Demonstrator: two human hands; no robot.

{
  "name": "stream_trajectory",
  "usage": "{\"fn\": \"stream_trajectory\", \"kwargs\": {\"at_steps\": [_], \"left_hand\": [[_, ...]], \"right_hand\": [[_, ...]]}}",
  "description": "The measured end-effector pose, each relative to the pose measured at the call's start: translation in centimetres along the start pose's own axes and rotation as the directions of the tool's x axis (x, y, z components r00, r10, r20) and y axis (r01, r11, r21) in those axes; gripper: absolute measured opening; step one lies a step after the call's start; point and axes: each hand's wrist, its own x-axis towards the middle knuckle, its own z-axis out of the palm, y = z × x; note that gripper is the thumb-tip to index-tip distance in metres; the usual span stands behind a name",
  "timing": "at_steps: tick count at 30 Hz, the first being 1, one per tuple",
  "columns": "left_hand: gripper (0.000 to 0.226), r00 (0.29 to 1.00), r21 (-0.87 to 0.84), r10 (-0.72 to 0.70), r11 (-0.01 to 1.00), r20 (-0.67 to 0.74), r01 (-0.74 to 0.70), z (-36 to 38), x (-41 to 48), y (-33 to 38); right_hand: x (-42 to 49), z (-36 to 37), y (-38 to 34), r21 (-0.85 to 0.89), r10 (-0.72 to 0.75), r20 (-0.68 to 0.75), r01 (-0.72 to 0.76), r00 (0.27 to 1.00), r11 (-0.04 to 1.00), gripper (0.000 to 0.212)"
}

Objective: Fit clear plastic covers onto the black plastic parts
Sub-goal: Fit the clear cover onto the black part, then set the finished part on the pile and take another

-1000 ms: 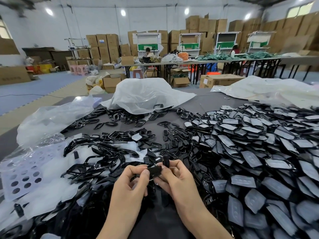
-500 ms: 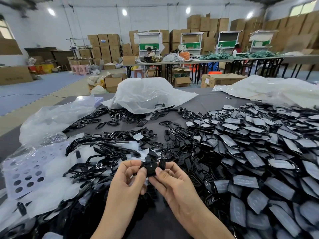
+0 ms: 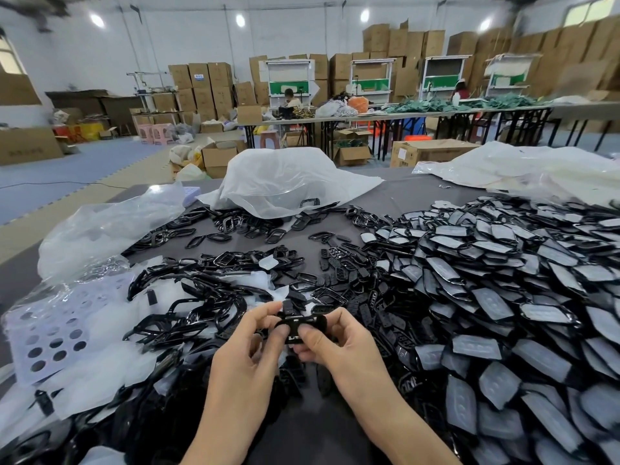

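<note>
Turned crosswise since a moment ago, the black part (image 3: 292, 325) sits at 6 o'clock, fingers of left hand (image 3: 246, 354) and right hand (image 3: 339, 347) clamped on it, probably pressing its cover home.

Left hand (image 3: 250, 347), right hand (image 3: 339, 345) — bare forearms (image 3: 226, 417), nails seemingly short.

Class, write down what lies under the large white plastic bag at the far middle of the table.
Black plastic frames poke out from under the near edge of the white plastic bag onto the grey table. Whatever fills its bulge is covered and cannot be told.
</note>
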Motion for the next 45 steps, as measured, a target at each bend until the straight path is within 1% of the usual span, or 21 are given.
{"fn": "stream_trajectory", "kwargs": {"at_steps": [2, 4, 5, 7, 8, 9, 12, 14, 16, 20, 22, 25, 27, 29, 31, 33, 35, 37, 39, 42, 45], "left_hand": [[0.026, 0.997, -0.093, -0.040, 0.995, -0.063, 0.034, 0.0, 0.2, -0.2], [0.024, 0.984, -0.262, -0.121, 0.962, -0.132, 0.083, -0.3, 0.5, -0.1], [0.024, 0.975, -0.377, -0.174, 0.920, -0.135, 0.112, -0.5, 0.8, -0.1], [0.028, 0.960, -0.624, -0.271, 0.763, -0.070, 0.170, -0.8, 1.0, 0.3], [0.030, 0.955, -0.688, -0.294, 0.700, -0.029, 0.194, -0.9, 0.9, 0.5], [0.031, 0.955, -0.705, -0.296, 0.677, 0.002, 0.211, -0.8, 0.7, 0.7], [0.034, 0.974, -0.651, -0.227, 0.738, 0.012, 0.180, -0.2, 0.2, 1.1], [0.034, 0.983, -0.569, -0.185, 0.809, -0.009, 0.147, 0.0, 0.0, 1.1], [0.033, 0.986, -0.520, -0.166, 0.844, -0.016, 0.133, 0.0, 0.0, 1.0], [0.033, 0.974, -0.552, -0.226, 0.808, 0.033, 0.206, 0.4, 0.1, 0.9], [0.033, 0.976, -0.524, -0.211, 0.826, 0.053, 0.208, 0.3, 0.2, 0.9], [0.026, 0.985, -0.405, -0.149, 0.898, 0.092, 0.173, -0.5, 0.3, 0.6], [0.039, 0.988, -0.249, -0.104, 0.960, 0.116, 0.130, -0.7, 0.3, 0.6], [0.038, 0.989, -0.136, -0.075, 0.986, 0.126, 0.092, -0.5, 0.1, 0.8], [0.026, 0.993, -0.133, -0.070, 0.988, 0.099, 0.083, -0.1, -0.1, 1.0], [0.021, 0.996, -0.134, -0.077, 0.988, 0.035, 0.081, 0.0, 0.0, 1.0], [0.014, 0.997, -0.148, -0.071, 0.987, -0.009, 0.069, -0.2, 0.1, 1.0], [0.013, 0.997, -0.178, -0.074, 0.981, 0.001, 0.073, -0.5, 0.1, 1.0], [0.016, 0.996, -0.197, -0.078, 0.977, 0.052, 0.086, -0.6, -0.1, 1.0], [0.016, 0.992, -0.223, -0.075, 0.970, 0.099, 0.095, -0.4, -0.1, 1.3], [0.015, 0.991, -0.244, -0.081, 0.964, 0.102, 0.104, -0.5, 0.0, 1.5]], "right_hand": [[0.2, -0.3, 0.1, -0.010, 0.004, -0.041, -0.005, 0.999, 1.000, 0.014], [0.4, -0.4, 0.0, 0.058, 0.053, -0.036, -0.051, 0.998, 0.997, 0.014], [0.5, -0.4, -0.1, 0.118, 0.085, 0.000, -0.085, 0.996, 0.989, 0.015], [0.1, 0.2, 0.1, 0.205, 0.143, 0.133, -0.169, 0.981, 0.964, 0.010], [-0.3, 0.6, 0.2, 0.206, 0.166, 0.203, -0.207, 0.965, 0.956, 0.006], [-0.6, 1.1, 0.4, 0.184, 0.185, 0.254, -0.235, 0.949, 0.954, 0.005], [-1.0, 1.5, 0.9, 0.155, 0.218, 0.311, -0.275, 0.925, 0.949, 0.012], [-1.0, 1.5, 0.7, 0.181, 0.215, 0.336, -0.288, 0.917, 0.940, 0.015], [-1.0, 1.5, 0.5, 0.216, 0.199, 0.344, -0.284, 0.917, 0.934, 0.018], [-0.6, 1.3, 0.4, 0.328, 0.152, 0.306, -0.254, 0.940, 0.910, 0.021], [-0.1, 0.7, 0.0, 0.416, 0.158, 0.268, -0.262, 0.950, 0.871, 0.026], [0.5, -0.7, -0.7, 0.517, 0.177, 0.226, -0.272, 0.958, 0.812, 0.028], [0.7, -1.2, -1.0, 0.558, 0.193, 0.207, -0.278, 0.959, 0.782, 0.028], [0.8, -1.4, -0.9, 0.570, 0.198, 0.208, -0.283, 0.958, 0.771, 0.026], [0.7, -1.4, -0.7, 0.563, 0.199, 0.219, -0.290, 0.955, 0.774, 0.026], [0.7, -1.3, -0.6, 0.552, 0.202, 0.209, -0.285, 0.957, 0.783, 0.029], [0.7, -1.3, -0.8, 0.538, 0.194, 0.147, -0.243, 0.970, 0.807, 0.029], [1.0, -1.3, -0.9, 0.516, 0.173, 0.018, -0.157, 0.985, 0.842, 0.027], [1.1, -1.3, -0.6, 0.449, 0.122, -0.096, -0.067, 0.988, 0.891, 0.024], [1.1, -1.1, -0.2, 0.363, 0.062, -0.137, -0.008, 0.989, 0.932, 0.019], [1.2, -1.5, -0.3, 0.375, 0.050, -0.201, 0.030, 0.978, 0.926, 0.018]]}}
